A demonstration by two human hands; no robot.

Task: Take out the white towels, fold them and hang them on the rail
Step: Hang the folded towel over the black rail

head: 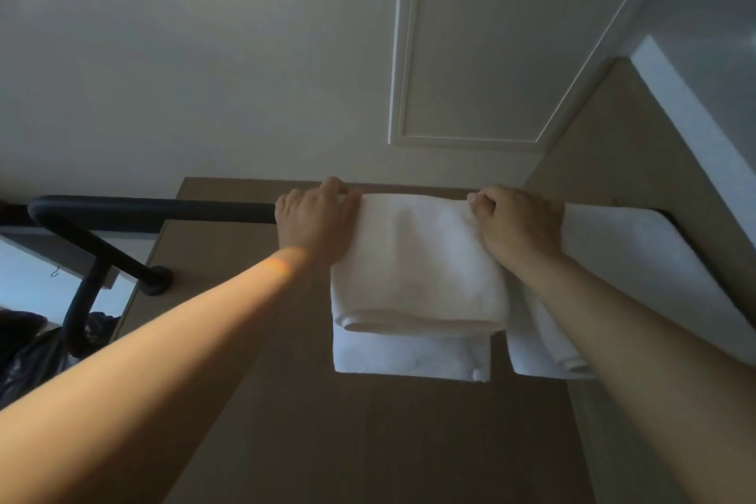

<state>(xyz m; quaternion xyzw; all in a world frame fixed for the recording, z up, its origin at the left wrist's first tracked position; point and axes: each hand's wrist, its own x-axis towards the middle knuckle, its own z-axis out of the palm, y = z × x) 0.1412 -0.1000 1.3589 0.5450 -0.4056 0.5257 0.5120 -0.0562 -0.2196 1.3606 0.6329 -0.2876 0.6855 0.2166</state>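
A folded white towel (pixel 417 270) hangs over the dark rail (pixel 155 207), seen from below. My left hand (pixel 317 221) grips its left top edge at the rail. My right hand (pixel 517 225) grips its right top edge, fingers curled over the fold. A second folded white towel (pixel 630 258) hangs on the same rail to the right, partly behind my right forearm. The rail under both towels is hidden.
The rail's bracket (pixel 157 278) meets a brown wall panel (pixel 368 442) at the left. A ceiling hatch (pixel 491 61) lies above. A dark plastic bag (pixel 32 356) sits at the lower left. A brown side wall (pixel 622 143) closes in the right.
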